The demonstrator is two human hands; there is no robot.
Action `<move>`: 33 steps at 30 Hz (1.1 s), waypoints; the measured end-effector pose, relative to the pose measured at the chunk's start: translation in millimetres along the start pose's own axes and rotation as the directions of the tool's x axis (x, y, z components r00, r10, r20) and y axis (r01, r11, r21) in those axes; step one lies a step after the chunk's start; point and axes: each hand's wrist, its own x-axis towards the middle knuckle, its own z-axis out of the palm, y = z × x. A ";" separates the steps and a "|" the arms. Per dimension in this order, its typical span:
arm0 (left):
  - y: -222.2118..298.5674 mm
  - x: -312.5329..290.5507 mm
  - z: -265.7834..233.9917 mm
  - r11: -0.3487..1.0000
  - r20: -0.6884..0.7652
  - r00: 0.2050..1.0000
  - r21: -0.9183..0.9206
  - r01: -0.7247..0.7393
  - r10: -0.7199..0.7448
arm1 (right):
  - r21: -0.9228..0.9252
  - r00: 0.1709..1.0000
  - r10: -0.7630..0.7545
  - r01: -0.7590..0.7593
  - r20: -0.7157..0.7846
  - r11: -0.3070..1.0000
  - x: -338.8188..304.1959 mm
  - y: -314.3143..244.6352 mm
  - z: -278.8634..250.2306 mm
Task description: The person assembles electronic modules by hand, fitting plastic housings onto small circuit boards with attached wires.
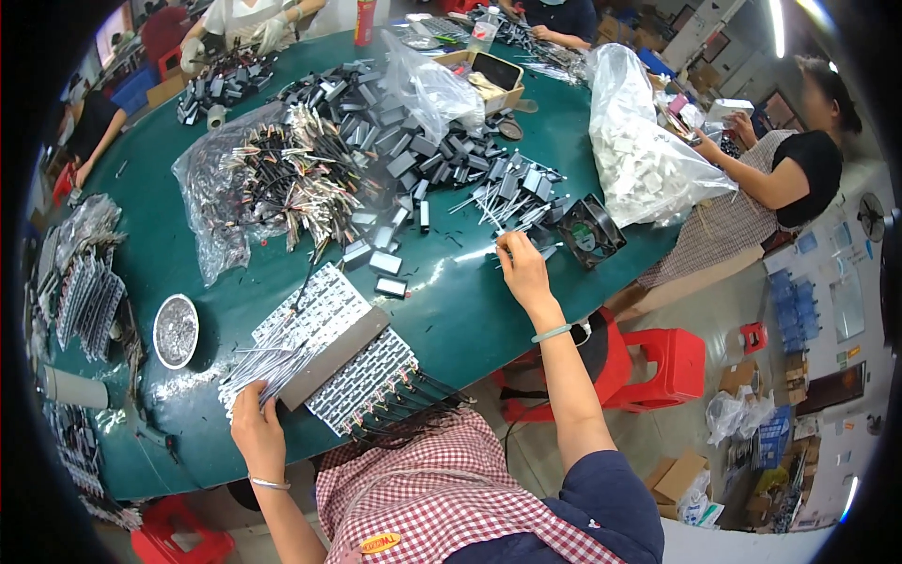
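My left hand (257, 440) is closed on the near ends of a bunch of thin whitish-grey wires (272, 352), which lies across a panel of small white-and-black parts (324, 305). A grey-brown bar (335, 355) lies over that panel, and rows of dark wire leads (404, 390) hang off its near edge. Further right, my right hand (524, 271) is extended over the table with fingertips pinched on a thin white wire (492, 214). This wire is beside a pile of small black cased parts with white leads (526, 188). A black cooling fan (592, 231) stands right of that hand.
Black casings (413, 155) and bundled wires on a plastic bag (211, 179) cover the table's middle. A round bowl (176, 331) stands at left, with a hot-glue-gun-like tool (150, 432) nearby. A bag of white parts (648, 150) and a seated person (789, 179) are at right.
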 end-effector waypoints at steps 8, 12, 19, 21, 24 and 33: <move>-9.2 3.2 -3.5 0.999 -0.058 0.998 -0.037 0.032 -0.034 | 0.022 0.999 0.012 -0.013 0.049 1.000 7.9 -39.9 29.1; 0.1 7.8 -13.6 0.986 -0.214 0.973 -0.158 0.053 -0.087 | 0.183 0.989 -0.051 0.026 0.138 0.983 13.0 -72.4 57.3; 16.1 17.8 -20.1 0.818 -0.410 0.897 -0.565 -0.107 -0.166 | 0.074 0.945 0.005 -0.031 0.327 0.997 27.0 -115.1 91.8; 27.4 19.8 -27.3 0.715 -0.132 0.942 -0.685 0.137 -0.307 | 0.050 0.937 0.045 -0.066 0.346 0.997 28.9 -116.7 95.5; 31.1 23.1 -16.8 0.774 -0.136 0.968 -0.628 0.082 -0.212 | 0.191 0.947 0.111 -0.174 0.303 0.966 25.5 -112.7 99.5; 91.6 30.4 -5.6 0.807 0.016 0.993 -0.585 -0.085 0.116 | 0.406 0.998 0.055 -0.068 0.043 0.911 7.0 -136.1 64.7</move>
